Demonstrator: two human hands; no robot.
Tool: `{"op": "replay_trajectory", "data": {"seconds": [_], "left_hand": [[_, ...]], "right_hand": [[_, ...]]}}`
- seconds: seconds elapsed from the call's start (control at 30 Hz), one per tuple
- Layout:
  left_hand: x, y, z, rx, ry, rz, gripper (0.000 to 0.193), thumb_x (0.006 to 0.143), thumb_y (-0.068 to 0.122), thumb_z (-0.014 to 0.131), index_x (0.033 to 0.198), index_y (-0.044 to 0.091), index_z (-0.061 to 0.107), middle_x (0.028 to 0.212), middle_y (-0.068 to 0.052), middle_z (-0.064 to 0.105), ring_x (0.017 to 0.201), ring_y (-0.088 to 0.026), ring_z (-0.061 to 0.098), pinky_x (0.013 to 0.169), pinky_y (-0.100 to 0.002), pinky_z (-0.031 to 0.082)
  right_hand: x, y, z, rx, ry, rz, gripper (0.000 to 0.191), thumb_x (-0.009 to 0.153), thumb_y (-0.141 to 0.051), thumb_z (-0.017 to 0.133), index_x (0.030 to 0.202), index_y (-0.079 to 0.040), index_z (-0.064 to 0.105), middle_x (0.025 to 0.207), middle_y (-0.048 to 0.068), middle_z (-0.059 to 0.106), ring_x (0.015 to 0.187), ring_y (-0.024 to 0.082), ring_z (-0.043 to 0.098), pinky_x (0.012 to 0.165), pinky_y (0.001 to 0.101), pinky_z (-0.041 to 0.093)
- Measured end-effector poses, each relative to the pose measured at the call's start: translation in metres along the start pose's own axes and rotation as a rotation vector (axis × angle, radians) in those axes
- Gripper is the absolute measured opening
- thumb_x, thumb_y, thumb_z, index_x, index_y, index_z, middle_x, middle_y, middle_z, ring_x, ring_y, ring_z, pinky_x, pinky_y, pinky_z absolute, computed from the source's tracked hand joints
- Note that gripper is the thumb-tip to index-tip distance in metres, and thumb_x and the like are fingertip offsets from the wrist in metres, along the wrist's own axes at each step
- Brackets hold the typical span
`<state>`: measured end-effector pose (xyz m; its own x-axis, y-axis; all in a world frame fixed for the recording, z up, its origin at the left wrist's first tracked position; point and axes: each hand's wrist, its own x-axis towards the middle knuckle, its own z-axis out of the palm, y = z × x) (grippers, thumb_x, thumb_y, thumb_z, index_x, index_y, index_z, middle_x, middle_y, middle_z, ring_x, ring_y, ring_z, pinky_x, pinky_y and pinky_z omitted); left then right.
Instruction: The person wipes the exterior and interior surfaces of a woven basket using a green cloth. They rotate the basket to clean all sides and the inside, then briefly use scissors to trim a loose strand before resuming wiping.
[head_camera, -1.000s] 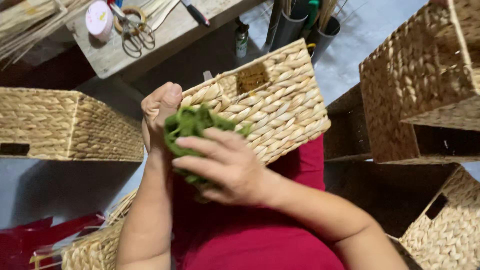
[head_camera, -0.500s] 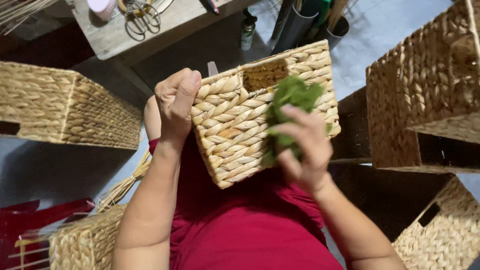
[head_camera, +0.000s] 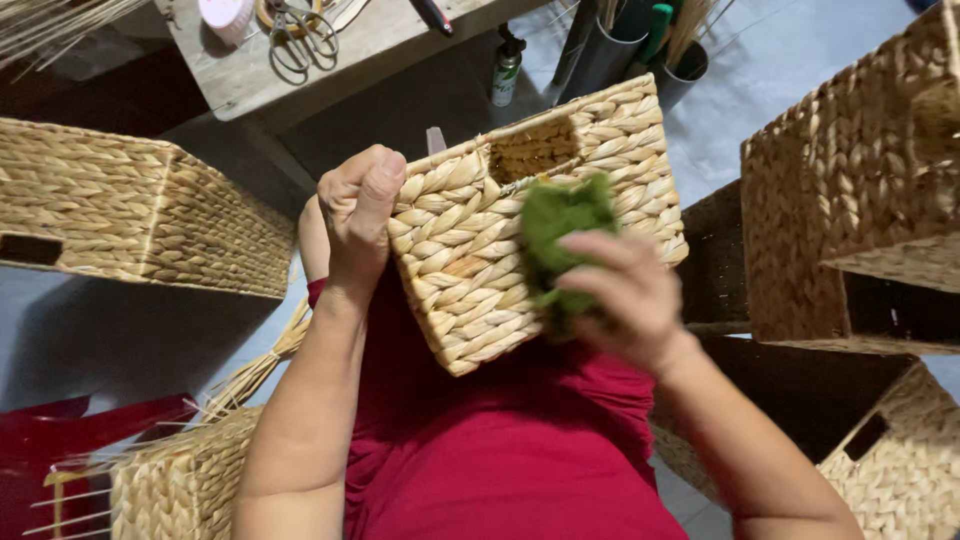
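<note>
Your left hand (head_camera: 358, 215) grips the woven basket (head_camera: 520, 225) by its corner. Right hand (head_camera: 625, 295) presses a green pad (head_camera: 555, 225), probably a scouring one, against its side.

A small green-capped spray bottle (head_camera: 506, 68) stands beside the table (head_camera: 250, 85).

Both hands raised: left (head_camera: 360, 215) gripping, right (head_camera: 625, 295) clutching.

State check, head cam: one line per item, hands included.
Woven rectangular straw basket with handle cutout: tilted on lap, held at its left edge.
Green scouring pad: bunched, pressed against the basket's side.
Left hand: closed on the basket edge.
Right hand: gripping the pad.
Metal scissors: lying on the wooden bench, blades hidden.
Small spray bottle: upright, capped.
</note>
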<state>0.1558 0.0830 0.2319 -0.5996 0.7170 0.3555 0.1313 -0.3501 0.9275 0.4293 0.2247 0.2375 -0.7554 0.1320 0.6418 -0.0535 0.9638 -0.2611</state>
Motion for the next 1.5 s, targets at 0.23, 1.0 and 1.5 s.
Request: {"op": "replay_trajectory", "data": {"seconds": [0.23, 1.0, 1.5], "left_hand": [[0.001, -0.002, 0.001, 0.012, -0.033, -0.008, 0.040, 0.108, 0.029, 0.055, 0.074, 0.009, 0.045, 0.071, 0.009, 0.040, 0.069, -0.003, 0.036, 0.062, -0.024, 0.029], [0.007, -0.010, 0.004, 0.087, -0.021, 0.090, 0.048, 0.109, 0.035, 0.054, 0.074, 0.007, 0.038, 0.070, 0.005, 0.035, 0.068, -0.006, 0.032, 0.061, -0.028, 0.027], [-0.009, 0.013, -0.002, 0.024, 0.007, -0.140, 0.051, 0.108, 0.042, 0.053, 0.072, 0.008, 0.042, 0.068, 0.006, 0.039, 0.067, -0.004, 0.035, 0.060, -0.027, 0.028]], "right_hand": [[-0.017, 0.022, -0.012, -0.152, 0.288, 0.416, 0.037, 0.082, -0.001, 0.065, 0.119, -0.007, 0.070, 0.144, 0.014, 0.063, 0.136, 0.033, 0.059, 0.119, 0.0416, 0.046], [0.035, 0.051, -0.004, -0.153, 0.288, 0.335, 0.036, 0.086, 0.005, 0.065, 0.121, -0.005, 0.069, 0.146, 0.015, 0.061, 0.137, 0.034, 0.056, 0.119, 0.0450, 0.047], [0.076, -0.082, 0.053, 0.218, -0.020, -0.236, 0.044, 0.078, -0.019, 0.080, 0.121, -0.012, 0.071, 0.142, 0.008, 0.059, 0.123, 0.034, 0.053, 0.106, 0.0481, 0.045]]}}
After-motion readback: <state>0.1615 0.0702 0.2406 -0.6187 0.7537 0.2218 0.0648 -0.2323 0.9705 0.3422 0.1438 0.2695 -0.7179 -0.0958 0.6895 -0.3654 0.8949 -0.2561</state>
